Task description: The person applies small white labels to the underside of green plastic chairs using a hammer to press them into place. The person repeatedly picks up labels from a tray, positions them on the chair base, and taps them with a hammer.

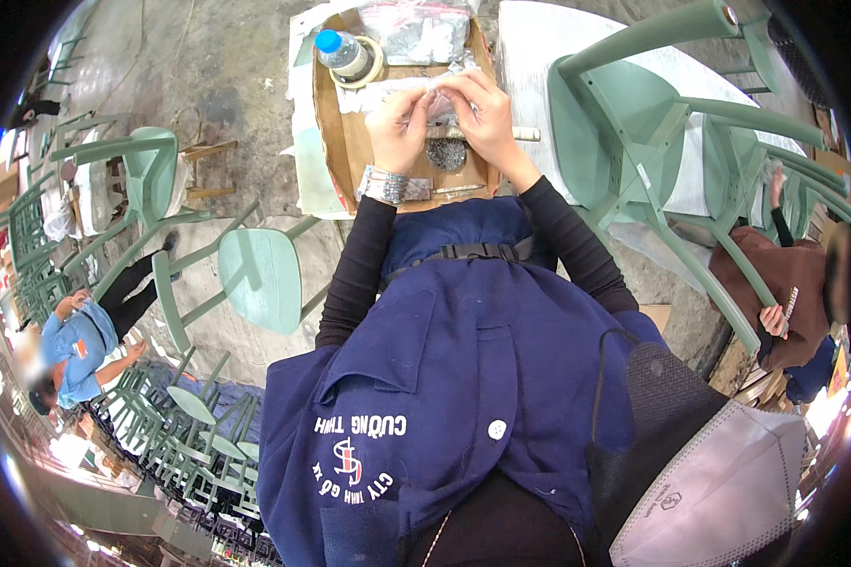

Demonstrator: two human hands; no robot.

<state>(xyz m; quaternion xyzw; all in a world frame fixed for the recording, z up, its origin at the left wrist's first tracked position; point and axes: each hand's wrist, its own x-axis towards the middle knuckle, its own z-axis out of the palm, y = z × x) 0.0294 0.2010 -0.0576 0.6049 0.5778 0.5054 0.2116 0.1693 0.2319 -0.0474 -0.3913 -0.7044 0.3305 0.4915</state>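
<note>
My left hand [399, 128] and my right hand [483, 115] meet over a shallow cardboard tray [336, 156]. Fingers and thumbs are pinched together on both. Whatever lies between the fingertips is too small and hidden to name; crumpled whitish plastic [442, 107] shows just below them. Under my right hand sits a round dark, speckled container [446, 152]. A water bottle with a blue cap [342, 55] and a roll of tape [376, 60] lie at the tray's far left. Clear plastic bags [414, 36] fill its far side.
Green chairs stand around, a large one [624, 142] close on my right and another [260, 281] on my left. A co-worker in brown [775, 283] grips a chair leg at right. Another person in blue [80, 340] is at far left. Stacked chair frames [175, 425] fill the lower left.
</note>
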